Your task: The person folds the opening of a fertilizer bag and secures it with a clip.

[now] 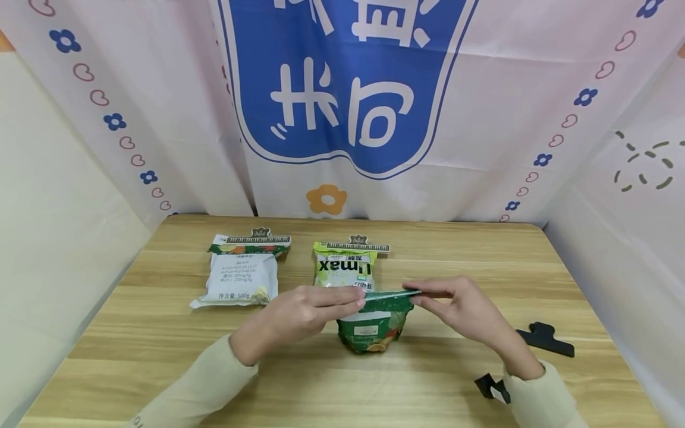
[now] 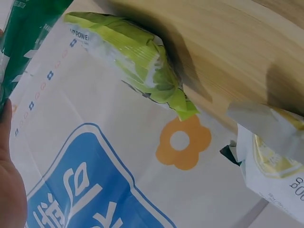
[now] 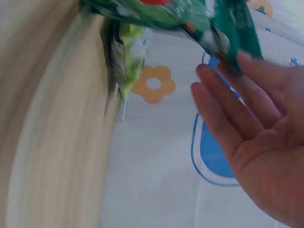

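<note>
A green plastic bag [image 1: 371, 330] with fruit pictures stands at the middle of the table, its top edge folded over. My left hand [image 1: 302, 314] pinches the left end of that top edge, fingers stretched along it. At the other end, my right hand [image 1: 467, 310] pinches the corner between thumb and fingers. The right wrist view shows the other fingers of the right hand [image 3: 256, 123] spread below the green bag [image 3: 156, 16]. Just behind it lies a lime-green and white bag [image 1: 345, 270] with a clip [image 1: 358, 244] across its top.
To the left lies a white bag [image 1: 243, 276] with a clip [image 1: 259, 236] on its top edge. A black clip [image 1: 546, 340] rests on the table's right side, and another black clip [image 1: 492, 387] lies beside my right sleeve. A printed curtain [image 1: 342, 166] hangs behind the table.
</note>
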Motion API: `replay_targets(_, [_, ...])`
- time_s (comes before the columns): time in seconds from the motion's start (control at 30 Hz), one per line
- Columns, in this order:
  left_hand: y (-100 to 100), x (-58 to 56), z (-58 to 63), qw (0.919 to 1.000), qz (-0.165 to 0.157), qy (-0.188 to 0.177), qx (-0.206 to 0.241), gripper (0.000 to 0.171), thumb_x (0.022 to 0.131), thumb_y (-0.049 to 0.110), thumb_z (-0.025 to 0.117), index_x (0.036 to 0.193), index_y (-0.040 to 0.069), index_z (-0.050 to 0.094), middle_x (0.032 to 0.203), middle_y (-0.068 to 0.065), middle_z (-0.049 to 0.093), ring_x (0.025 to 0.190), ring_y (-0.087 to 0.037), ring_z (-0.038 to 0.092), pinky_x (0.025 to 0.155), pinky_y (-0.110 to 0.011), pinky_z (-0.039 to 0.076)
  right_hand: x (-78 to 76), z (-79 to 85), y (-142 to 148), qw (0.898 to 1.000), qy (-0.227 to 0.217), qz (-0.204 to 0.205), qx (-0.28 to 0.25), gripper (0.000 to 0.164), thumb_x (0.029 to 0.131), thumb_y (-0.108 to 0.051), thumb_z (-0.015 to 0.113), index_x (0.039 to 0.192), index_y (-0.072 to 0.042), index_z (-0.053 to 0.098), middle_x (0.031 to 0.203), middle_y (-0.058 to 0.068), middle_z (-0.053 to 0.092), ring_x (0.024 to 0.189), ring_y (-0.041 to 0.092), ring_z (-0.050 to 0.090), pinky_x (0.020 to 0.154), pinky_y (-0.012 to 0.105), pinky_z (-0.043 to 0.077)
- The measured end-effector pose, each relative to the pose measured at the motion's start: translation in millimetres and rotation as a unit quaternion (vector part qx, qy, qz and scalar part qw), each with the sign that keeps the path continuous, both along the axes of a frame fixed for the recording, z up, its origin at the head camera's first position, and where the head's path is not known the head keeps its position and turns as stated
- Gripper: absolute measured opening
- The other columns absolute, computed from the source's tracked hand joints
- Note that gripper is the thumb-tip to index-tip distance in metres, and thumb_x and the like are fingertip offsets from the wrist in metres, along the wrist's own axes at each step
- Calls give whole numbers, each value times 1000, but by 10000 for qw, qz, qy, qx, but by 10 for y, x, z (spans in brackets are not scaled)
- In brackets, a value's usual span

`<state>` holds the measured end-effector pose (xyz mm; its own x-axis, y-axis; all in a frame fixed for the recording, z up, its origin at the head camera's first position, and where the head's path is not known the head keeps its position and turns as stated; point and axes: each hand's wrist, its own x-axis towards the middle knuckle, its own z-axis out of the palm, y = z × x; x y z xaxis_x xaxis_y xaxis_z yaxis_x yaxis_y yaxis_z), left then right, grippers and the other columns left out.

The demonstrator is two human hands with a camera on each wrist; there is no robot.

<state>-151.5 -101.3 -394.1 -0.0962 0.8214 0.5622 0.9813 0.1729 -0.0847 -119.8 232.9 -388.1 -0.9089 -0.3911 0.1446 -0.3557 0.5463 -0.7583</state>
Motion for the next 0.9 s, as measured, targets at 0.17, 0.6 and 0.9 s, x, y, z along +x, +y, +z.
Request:
replay_targets(0.17, [-19, -11, -18, 9995, -18, 330, -16, 48, 87, -11, 72, 132, 4, 72, 132, -8, 76, 119, -18, 75, 96, -25, 62, 32, 91, 206, 9998, -60, -179, 82, 33, 99, -27, 75, 130, -17, 75, 128, -3, 78, 116, 13, 75, 89, 22, 64])
replay_targets(0.6, [-14, -39, -54, 9864, -193, 1630, -9, 33, 110, -2, 45, 127, -1, 74, 128, -14, 76, 121, -23, 75, 99, -27, 62, 213, 162, 940, 9914, 579, -996, 628, 26, 96, -15, 78, 122, -20, 78, 117, 2, 81, 103, -11, 70, 82, 5, 57])
replay_targets(0.9, [-4, -64, -42, 9736, -172, 2273, 141, 29, 107, -2, 51, 123, -1, 76, 121, -14, 78, 114, -23, 77, 92, -28, 64, 324, 12, 1493, 9802, 491, -1376, 1336, 28, 93, -14, 81, 120, -10, 78, 117, 6, 80, 93, -15, 67, 69, 10, 59])
